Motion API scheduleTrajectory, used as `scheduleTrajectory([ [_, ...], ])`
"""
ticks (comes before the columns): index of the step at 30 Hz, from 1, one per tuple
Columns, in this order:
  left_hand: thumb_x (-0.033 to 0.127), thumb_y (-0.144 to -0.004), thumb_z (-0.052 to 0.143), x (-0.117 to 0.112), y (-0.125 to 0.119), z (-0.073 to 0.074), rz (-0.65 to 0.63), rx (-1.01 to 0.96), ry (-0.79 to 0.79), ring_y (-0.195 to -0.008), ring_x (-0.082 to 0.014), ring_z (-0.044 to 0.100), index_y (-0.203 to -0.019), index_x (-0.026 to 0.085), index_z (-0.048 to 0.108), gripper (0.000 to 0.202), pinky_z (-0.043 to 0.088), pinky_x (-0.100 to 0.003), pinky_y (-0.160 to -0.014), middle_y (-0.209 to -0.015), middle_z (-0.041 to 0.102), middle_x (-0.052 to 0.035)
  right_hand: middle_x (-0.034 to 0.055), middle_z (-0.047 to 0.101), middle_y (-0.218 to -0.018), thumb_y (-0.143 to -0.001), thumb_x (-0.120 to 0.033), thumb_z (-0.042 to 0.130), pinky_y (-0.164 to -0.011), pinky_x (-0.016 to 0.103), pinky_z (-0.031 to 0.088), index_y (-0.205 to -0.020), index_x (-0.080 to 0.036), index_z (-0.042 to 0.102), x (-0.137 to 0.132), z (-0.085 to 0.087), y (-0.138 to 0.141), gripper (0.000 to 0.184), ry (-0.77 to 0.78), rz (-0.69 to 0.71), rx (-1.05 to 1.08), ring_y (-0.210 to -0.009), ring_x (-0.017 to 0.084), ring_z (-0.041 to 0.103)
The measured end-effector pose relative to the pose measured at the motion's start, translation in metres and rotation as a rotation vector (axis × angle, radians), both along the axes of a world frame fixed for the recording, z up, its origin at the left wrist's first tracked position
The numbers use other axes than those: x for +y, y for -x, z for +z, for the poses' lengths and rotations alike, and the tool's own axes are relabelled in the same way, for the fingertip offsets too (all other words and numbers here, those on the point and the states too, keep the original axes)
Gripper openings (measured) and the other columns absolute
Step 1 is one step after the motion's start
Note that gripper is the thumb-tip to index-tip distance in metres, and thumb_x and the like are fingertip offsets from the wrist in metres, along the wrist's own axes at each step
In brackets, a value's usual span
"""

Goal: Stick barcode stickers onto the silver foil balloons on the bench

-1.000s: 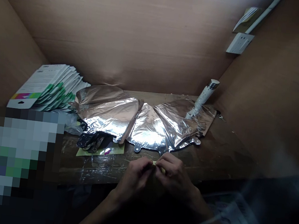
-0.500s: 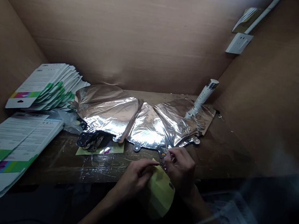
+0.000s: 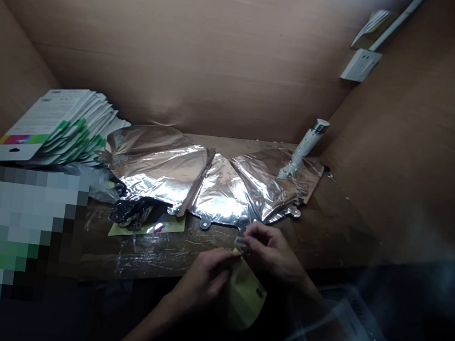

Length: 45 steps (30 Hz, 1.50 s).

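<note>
My left hand (image 3: 208, 276) is closed, thumb and forefinger pinching the upper edge of a yellow sheet (image 3: 244, 302) with a small dark rectangle near its right side. The sheet hangs in front of the table edge. Close above its top corner, my right hand (image 3: 269, 250) pinches a small pale piece (image 3: 239, 241) between thumb and fingertips; its exact kind is too small to tell. Just behind both hands lies a shiny silver foil sunshade (image 3: 227, 192) with dark edging and round tabs, spread on the table.
Printed white cards (image 3: 30, 118) are stacked at the left beside a clear plastic bag (image 3: 97, 182). A dark bundle (image 3: 133, 214) rests on another yellow sheet (image 3: 177, 223). A white cylinder with a silver cap (image 3: 308, 141) leans at the back right, below a wall socket (image 3: 360, 65).
My right hand has drawn slightly left and down, and the pale piece now shows at its fingertips. My left hand stays on the yellow sheet. The view has shifted slightly.
</note>
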<state>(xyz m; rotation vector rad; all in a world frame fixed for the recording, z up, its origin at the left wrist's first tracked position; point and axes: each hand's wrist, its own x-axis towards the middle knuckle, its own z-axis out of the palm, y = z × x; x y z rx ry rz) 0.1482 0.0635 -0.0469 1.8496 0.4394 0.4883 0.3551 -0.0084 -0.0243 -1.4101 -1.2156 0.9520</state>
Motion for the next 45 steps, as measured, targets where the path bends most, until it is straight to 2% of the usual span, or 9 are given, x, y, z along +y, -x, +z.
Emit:
scheduleTrajectory([
  [9, 0.009, -0.089, 0.056, -0.002, 0.004, -0.006, -0.006, 0.027, -0.014, -0.095, -0.0185, 0.069, -0.115, 0.02, 0.072, 0.032, 0.051, -0.029, -0.087, -0.105, 0.074, -0.0058, 0.002, 0.063, -0.073, -0.09, -0.035, 0.063, -0.063, 0.024, 0.039, -0.076, -0.015, 0.067, 0.058, -0.003, -0.057, 0.025, 0.12, 0.159, -0.636, -0.068, 0.014, 0.055],
  [14, 0.013, -0.091, 0.057, 0.003, 0.01, -0.013, 0.011, 0.045, 0.001, -0.095, -0.0189, 0.068, -0.117, 0.021, 0.071, 0.031, 0.052, -0.029, -0.086, -0.106, 0.073, -0.0062, 0.0111, 0.064, -0.072, -0.082, -0.045, 0.075, -0.066, 0.032, 0.039, -0.065, -0.014, 0.064, 0.048, -0.01, -0.04, 0.038, 0.181, -0.222, -1.022, -0.071, 0.022, 0.058],
  [16, 0.016, -0.092, 0.057, 0.005, 0.013, -0.016, 0.059, 0.026, 0.016, -0.096, -0.019, 0.068, -0.119, 0.022, 0.071, 0.031, 0.052, -0.03, -0.087, -0.107, 0.073, -0.0061, 0.0133, 0.066, -0.084, -0.088, -0.045, 0.07, -0.071, 0.033, 0.042, -0.077, -0.014, 0.067, 0.024, -0.008, -0.034, 0.033, 0.088, -0.389, -0.983, -0.081, 0.024, 0.06],
  [19, 0.022, -0.094, 0.058, 0.014, 0.005, -0.011, 0.089, -0.014, 0.051, -0.101, -0.0209, 0.068, -0.122, 0.023, 0.07, 0.031, 0.052, -0.031, -0.089, -0.114, 0.072, -0.0073, 0.0074, 0.067, -0.091, -0.091, -0.048, 0.066, -0.066, 0.027, 0.045, -0.102, -0.017, 0.067, -0.019, -0.008, -0.029, 0.032, 0.096, -0.109, -0.439, -0.079, 0.019, 0.061],
  [21, 0.028, -0.093, 0.062, 0.026, -0.016, 0.0, 0.07, -0.007, 0.052, -0.104, -0.0226, 0.067, -0.126, 0.023, 0.069, 0.034, 0.053, -0.032, -0.089, -0.12, 0.071, -0.0087, 0.0031, 0.065, -0.087, -0.092, -0.05, 0.064, -0.061, 0.023, 0.043, -0.102, -0.017, 0.066, -0.046, -0.011, -0.032, 0.035, 0.172, 0.103, -0.095, -0.074, 0.016, 0.058],
  [27, 0.035, -0.091, 0.066, 0.066, -0.167, 0.032, 0.099, 0.002, -0.337, -0.081, -0.0186, 0.064, -0.09, 0.017, 0.074, 0.02, 0.048, -0.028, -0.078, -0.089, 0.073, -0.0069, -0.0003, 0.054, -0.075, -0.093, -0.048, 0.064, -0.06, 0.021, 0.035, -0.082, -0.013, 0.062, -0.094, -0.021, -0.06, 0.036, 0.193, 0.086, 0.09, -0.068, 0.011, 0.047],
  [33, 0.044, -0.067, 0.085, 0.089, -0.298, 0.013, -0.025, 0.409, -0.529, -0.081, -0.0241, 0.06, -0.074, 0.014, 0.067, 0.036, 0.041, -0.028, -0.07, -0.079, 0.067, -0.0104, -0.0004, 0.058, -0.076, -0.094, -0.043, 0.062, -0.066, 0.023, 0.037, -0.082, -0.015, 0.066, -0.113, -0.027, -0.071, 0.03, 0.173, 0.016, -0.098, -0.074, 0.014, 0.051],
  [39, 0.035, -0.085, 0.062, 0.12, -0.303, 0.007, -0.128, 0.469, -0.4, -0.059, -0.0145, 0.048, -0.07, 0.013, 0.067, 0.027, 0.032, -0.025, -0.057, -0.06, 0.055, -0.0018, 0.002, 0.065, -0.086, -0.098, -0.04, 0.058, -0.074, 0.026, 0.046, -0.088, -0.017, 0.069, -0.122, -0.024, -0.099, 0.028, 0.017, -0.071, -0.068, -0.081, 0.016, 0.06],
  [45, 0.035, -0.086, 0.057, 0.125, -0.285, 0.021, -0.196, 0.435, -0.229, -0.055, -0.0115, 0.048, -0.081, 0.01, 0.066, 0.027, 0.035, -0.022, -0.053, -0.064, 0.056, -0.0016, 0.0094, 0.042, -0.154, -0.094, -0.023, 0.059, -0.114, 0.043, 0.038, -0.083, -0.016, 0.068, -0.041, -0.015, -0.153, 0.017, -0.221, -0.061, -0.486, -0.137, 0.027, 0.047],
])
